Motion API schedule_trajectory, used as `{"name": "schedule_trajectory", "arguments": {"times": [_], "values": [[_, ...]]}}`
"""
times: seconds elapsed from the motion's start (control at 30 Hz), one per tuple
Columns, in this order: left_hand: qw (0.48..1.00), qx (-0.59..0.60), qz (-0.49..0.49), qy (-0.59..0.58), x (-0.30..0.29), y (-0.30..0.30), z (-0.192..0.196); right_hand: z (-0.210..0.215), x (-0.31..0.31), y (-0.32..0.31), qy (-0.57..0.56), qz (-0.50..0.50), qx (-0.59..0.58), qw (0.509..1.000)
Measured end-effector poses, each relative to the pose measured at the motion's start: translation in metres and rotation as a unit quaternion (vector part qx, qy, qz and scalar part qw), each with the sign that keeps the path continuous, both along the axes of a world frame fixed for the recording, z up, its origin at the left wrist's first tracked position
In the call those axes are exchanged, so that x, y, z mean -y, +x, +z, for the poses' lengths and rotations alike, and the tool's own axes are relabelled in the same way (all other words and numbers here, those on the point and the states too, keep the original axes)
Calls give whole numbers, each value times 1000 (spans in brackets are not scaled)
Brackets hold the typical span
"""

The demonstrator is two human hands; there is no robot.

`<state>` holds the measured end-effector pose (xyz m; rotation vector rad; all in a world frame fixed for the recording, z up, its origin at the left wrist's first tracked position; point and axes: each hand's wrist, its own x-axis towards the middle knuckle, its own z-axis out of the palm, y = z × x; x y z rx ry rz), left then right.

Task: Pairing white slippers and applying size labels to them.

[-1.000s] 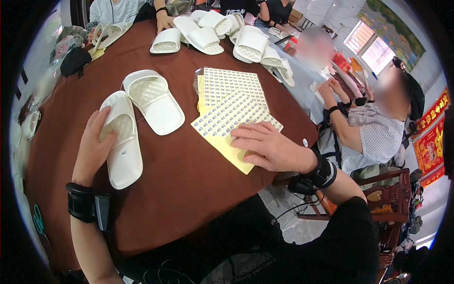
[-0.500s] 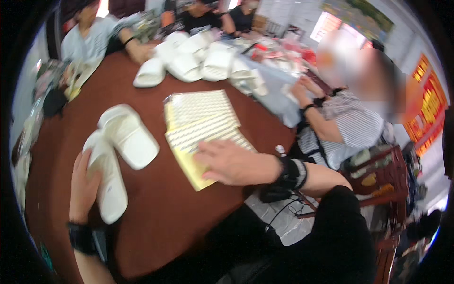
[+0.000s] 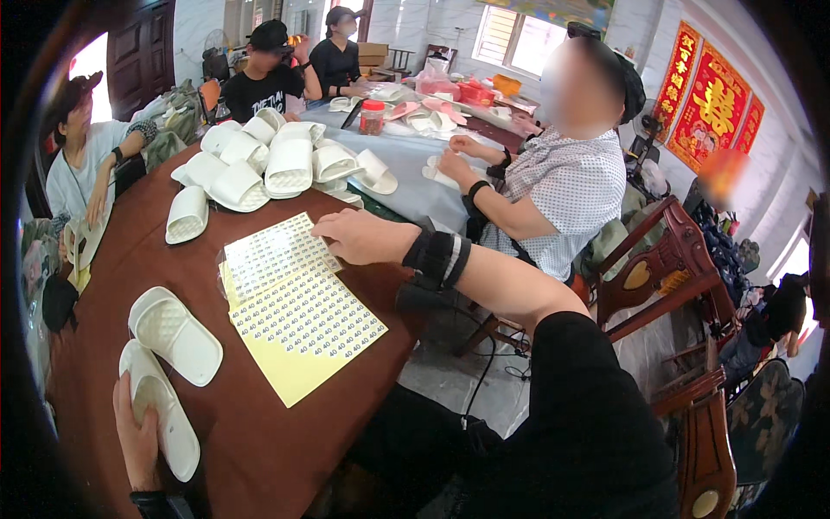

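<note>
A pair of white slippers lies on the brown tabletop at the left. My left hand [image 3: 138, 432] grips the side of the nearer slipper [image 3: 173, 432], thumb inside and fingers along the outer edge. The other slipper [image 3: 177, 333] touches it from behind. Right of the pair are overlapping sheets of small printed stickers, a yellow-backed sheet [image 3: 298, 324] nearer me and a paler sheet [image 3: 277, 251] beyond. At the paler sheet's right edge is my right hand [image 3: 367, 238], fingers bent together. Whatever its fingertips may hold is hidden.
White slippers [image 3: 233, 164] are heaped at the table's far side. A red-lidded jar [image 3: 372, 117] stands on the adjoining grey-covered table, with pink and white pieces behind. A co-worker [image 3: 553, 182] sits at the right, others farther back. A wooden chair [image 3: 661, 268] stands right of me.
My right hand has moved from the lower sticker sheet to the far sheet's right edge, its fingers now more bent. My left hand stays at the slipper. The whole view has shifted.
</note>
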<state>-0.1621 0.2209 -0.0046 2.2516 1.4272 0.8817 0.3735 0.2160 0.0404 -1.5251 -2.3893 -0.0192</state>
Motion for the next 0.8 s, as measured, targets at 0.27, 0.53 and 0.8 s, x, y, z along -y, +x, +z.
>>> {"name": "schedule_trajectory", "arguments": {"times": [0.27,0.53,0.8], "values": [[1000,-18,9,-10,3,-1,1,5,8,23,-176,-18,9,984],[1000,-18,15,0,3,-2,0,13,9,15,-184,-23,30,982],[1000,-24,15,6,3,-2,0,14,8,10,-182,-28,51,982]]}}
